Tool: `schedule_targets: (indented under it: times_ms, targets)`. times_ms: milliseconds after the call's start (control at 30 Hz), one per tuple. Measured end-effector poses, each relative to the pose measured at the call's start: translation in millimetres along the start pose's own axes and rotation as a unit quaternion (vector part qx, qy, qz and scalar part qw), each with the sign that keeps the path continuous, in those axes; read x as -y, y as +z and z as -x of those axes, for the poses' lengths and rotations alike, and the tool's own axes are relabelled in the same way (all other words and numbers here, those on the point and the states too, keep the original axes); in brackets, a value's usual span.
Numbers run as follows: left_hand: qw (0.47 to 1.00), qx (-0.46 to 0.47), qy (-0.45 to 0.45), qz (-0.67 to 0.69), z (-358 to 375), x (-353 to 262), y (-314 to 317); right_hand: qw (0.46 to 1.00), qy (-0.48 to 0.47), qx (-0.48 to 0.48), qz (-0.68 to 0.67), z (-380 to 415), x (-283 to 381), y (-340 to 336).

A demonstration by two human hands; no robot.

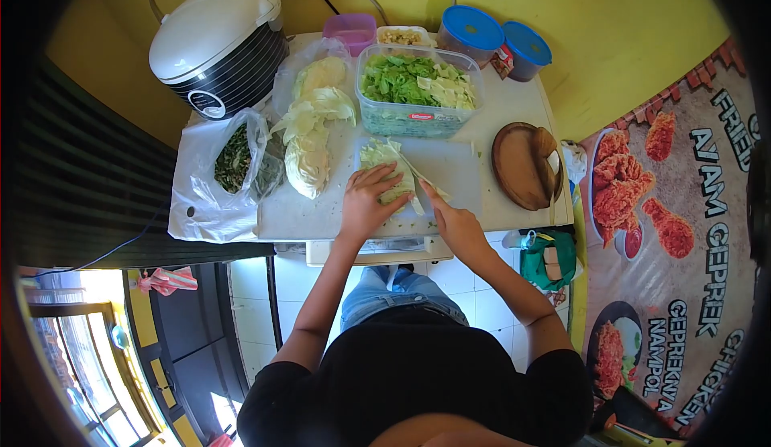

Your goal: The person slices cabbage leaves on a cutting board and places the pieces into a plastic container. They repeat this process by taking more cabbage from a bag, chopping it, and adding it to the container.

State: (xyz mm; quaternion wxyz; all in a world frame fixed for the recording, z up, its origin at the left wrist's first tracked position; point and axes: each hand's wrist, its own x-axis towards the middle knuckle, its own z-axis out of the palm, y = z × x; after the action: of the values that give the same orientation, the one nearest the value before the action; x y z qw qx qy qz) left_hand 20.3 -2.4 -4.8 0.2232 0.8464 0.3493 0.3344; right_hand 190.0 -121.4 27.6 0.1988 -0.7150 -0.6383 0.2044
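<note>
My left hand [371, 198] lies with its fingers spread over a piece of cabbage [384, 155] on the pale cutting board [462, 162]. My right hand [454, 220] is closed round a knife, its index finger stretched forward. The knife's blade [414, 171] stands at the right side of the cabbage piece, close to my left fingertips. Behind the board, a clear container [418, 126] holds chopped green leaves and pale cut cabbage. More cabbage [308, 162] rests to the left, partly with a plastic bag around it.
A rice cooker [217, 41] stands at the back left, above a plastic bag of dark greens [233, 160]. Blue-lidded tubs [472, 28], a purple container [350, 31] and a tray of small pieces [404, 37] line the back. A wooden mortar [514, 166] sits at right.
</note>
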Motion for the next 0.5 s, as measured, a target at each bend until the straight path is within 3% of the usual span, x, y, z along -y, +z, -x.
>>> schedule_targets:
  times_ms: [267,333,467,500]
  targets:
    - [1.000,0.009,-0.002,0.007,-0.9,-0.9,-2.8,0.999,0.009,0.038,0.030,-6.9,-7.8,-6.3]
    - [1.000,0.008,-0.005,0.015,-3.0,1.0,-3.4,0.999,-0.037,-0.008,-0.021,-10.1,-13.2,-6.9]
    - [0.999,0.010,-0.011,0.028,-3.0,-0.3,-4.4,0.998,-0.009,0.028,-0.057,-20.9,-12.2,-15.2]
    - [0.999,0.010,-0.009,0.029,-4.2,-0.3,-4.0,0.996,-0.050,-0.005,-0.077,-23.1,-16.5,-11.6]
